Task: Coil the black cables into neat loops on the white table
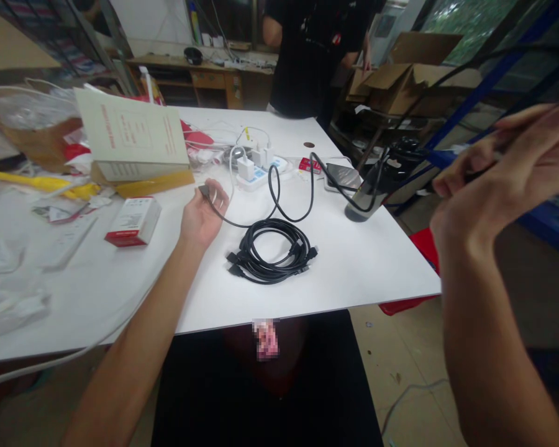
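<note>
My left hand (204, 211) rests on the white table (97, 279) and pinches the small plug end of a black cable (289, 205). The cable loops across the table and rises toward my right hand (498, 174). That hand is raised at the right of the view, its fingers pinched on the same cable's far stretch. Just right of my left hand lies a coiled bundle of black cables (272, 251), untouched.
A white power strip with chargers (256, 171) sits beyond the cable. A red and white box (133, 221), a large book (133, 139), yellow items and plastic bags crowd the left. A person in black (314, 56) stands at the far edge; cardboard boxes (410, 77) behind.
</note>
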### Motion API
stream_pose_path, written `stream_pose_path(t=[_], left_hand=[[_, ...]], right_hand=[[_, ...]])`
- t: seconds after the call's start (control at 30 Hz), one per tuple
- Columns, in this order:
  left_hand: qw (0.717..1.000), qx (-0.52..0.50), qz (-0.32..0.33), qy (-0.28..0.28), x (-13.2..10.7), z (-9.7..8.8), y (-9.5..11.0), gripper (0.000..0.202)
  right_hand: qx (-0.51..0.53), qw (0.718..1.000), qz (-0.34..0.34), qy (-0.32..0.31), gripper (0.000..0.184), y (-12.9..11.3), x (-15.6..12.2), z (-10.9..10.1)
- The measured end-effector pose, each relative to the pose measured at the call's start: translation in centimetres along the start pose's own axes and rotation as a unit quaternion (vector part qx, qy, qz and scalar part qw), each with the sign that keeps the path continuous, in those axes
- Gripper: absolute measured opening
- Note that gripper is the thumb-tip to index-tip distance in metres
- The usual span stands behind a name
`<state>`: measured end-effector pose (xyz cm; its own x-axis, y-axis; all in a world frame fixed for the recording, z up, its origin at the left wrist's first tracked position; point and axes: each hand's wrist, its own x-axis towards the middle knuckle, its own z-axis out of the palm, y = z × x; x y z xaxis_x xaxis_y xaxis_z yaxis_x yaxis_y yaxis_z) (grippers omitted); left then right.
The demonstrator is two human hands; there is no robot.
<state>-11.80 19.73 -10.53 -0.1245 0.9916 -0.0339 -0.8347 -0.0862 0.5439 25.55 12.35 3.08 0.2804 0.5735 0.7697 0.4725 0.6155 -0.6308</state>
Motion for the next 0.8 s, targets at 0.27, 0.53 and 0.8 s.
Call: stream_pose_path(t=[0.27, 0.53, 0.8], left_hand=[[0.997, 0.07, -0.045, -0.007, -0.3, -0.1, -1.3, 0.035], [0.991, 0.124, -0.04, -0.013, -0.2, 0.5, -1.4, 0.025], [0.981, 0.182, 0.025, -0.063, -1.2, 1.5, -1.6, 0.011]], right_hand=[[0.008, 0.928, -0.068, -0.367, 0.054, 3.6, -7.2, 13.9], [-0.152, 0.815, -0.122, -0.545, 0.048, 4.7, -10.6, 19.9], [-0.089, 0.865, -0.108, -0.482, 0.043, 5.5, -10.2, 18.9]])
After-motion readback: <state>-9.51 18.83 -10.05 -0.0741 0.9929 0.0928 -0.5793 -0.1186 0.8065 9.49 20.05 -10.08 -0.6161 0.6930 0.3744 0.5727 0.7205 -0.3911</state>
